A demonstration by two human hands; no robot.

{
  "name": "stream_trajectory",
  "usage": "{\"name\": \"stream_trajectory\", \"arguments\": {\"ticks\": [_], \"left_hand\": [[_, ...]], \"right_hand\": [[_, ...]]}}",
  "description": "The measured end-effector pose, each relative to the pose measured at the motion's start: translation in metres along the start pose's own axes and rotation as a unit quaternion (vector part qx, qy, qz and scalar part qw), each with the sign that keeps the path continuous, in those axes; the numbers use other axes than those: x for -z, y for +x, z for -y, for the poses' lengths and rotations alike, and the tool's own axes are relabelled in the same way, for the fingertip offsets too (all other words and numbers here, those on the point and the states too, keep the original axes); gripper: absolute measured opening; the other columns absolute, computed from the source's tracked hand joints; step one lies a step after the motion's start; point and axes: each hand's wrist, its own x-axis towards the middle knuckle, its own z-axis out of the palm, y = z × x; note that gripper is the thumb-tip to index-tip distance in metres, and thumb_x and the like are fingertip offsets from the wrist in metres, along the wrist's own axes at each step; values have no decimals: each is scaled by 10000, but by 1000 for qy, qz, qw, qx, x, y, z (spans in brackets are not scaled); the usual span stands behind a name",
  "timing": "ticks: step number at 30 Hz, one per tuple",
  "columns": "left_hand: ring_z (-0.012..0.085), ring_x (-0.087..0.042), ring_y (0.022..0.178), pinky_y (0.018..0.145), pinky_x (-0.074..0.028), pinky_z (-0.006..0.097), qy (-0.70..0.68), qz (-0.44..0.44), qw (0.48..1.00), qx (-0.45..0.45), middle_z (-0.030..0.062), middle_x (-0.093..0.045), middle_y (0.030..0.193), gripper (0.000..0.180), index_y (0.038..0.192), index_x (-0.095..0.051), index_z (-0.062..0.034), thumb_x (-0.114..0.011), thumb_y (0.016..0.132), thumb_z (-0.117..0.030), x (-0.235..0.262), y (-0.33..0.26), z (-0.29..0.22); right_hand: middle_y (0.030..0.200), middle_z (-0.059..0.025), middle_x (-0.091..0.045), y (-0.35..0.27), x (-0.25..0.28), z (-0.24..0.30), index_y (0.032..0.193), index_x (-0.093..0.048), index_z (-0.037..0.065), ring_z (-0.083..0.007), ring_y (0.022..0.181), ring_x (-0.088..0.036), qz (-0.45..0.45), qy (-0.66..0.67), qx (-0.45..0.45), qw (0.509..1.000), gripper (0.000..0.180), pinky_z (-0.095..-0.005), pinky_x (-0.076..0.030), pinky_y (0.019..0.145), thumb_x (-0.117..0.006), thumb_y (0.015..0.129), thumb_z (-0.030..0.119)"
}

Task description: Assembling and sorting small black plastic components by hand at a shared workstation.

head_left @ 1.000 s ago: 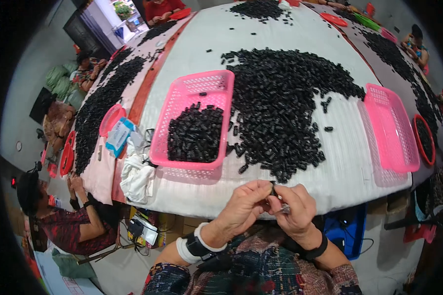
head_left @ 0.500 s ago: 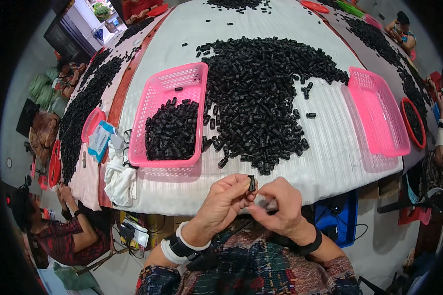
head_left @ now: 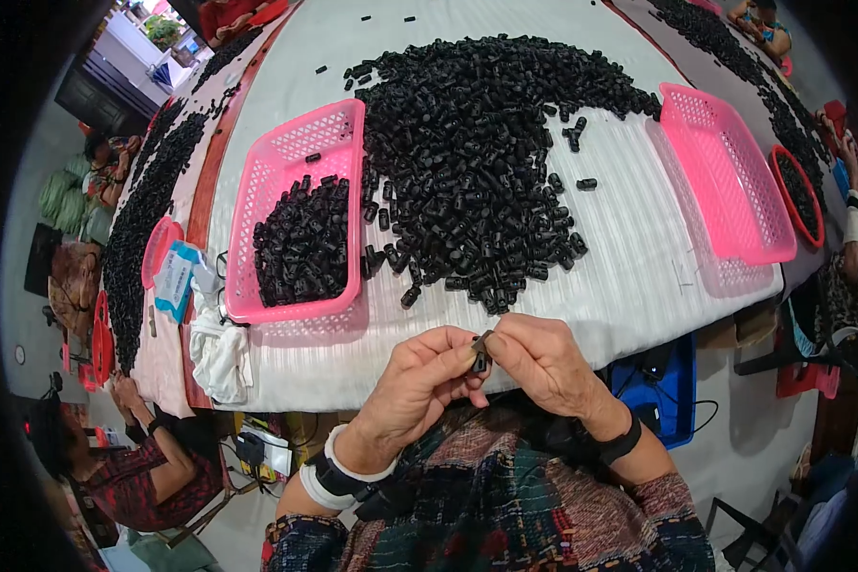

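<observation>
My left hand (head_left: pixel 415 377) pinches a small black plastic piece (head_left: pixel 480 363) between thumb and fingers, just off the table's near edge. My right hand (head_left: pixel 548 367) is closed close beside it, thumb and forefinger gripping a thin, flat, greyish-brown piece (head_left: pixel 484 337) that touches or nearly touches the black one; its kind is unclear. Beyond the hands spreads a large heap of similar black plastic pieces (head_left: pixel 467 162). To the left stands a pink basket (head_left: pixel 296 313), partly filled with the same pieces.
An empty-looking pink basket (head_left: pixel 720 181) lies at the right, beside a red round tray (head_left: pixel 797 195). White cloth (head_left: pixel 221 357) and a blue-white packet (head_left: pixel 175 279) lie left of the filled basket. A blue crate (head_left: pixel 672 419) sits below the table. Other people work around the tables.
My right hand has closed in on the black piece, now with the thin flat piece in its fingers. The black piece has tilted in my left hand. The whole view has shifted slightly.
</observation>
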Motion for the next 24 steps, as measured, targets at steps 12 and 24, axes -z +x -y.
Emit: {"name": "stream_trajectory", "arguments": {"ticks": [12, 24], "left_hand": [[138, -580, 689, 622, -529, 300, 22, -35, 999, 15, 91, -586, 811, 156, 958, -531, 28, -512, 883, -107, 5, 10, 4], [134, -568, 703, 655, -483, 254, -79, -19, 996, 30, 74, -592, 812, 186, 939, -556, 13, -521, 897, -165, 0, 15, 5]], "right_hand": [[595, -114, -482, 0, 3, -12, 673, -494, 13, -270, 522, -491, 22, -41, -15, 999, 297, -349, -378, 476, -506, 892, 213], [760, -115, -553, -2, -9, -10, 959, -596, -12, -271, 622, -554, -156, -242, 231, 929, 416, -332, -439, 504, -735, 589, 118]]}}
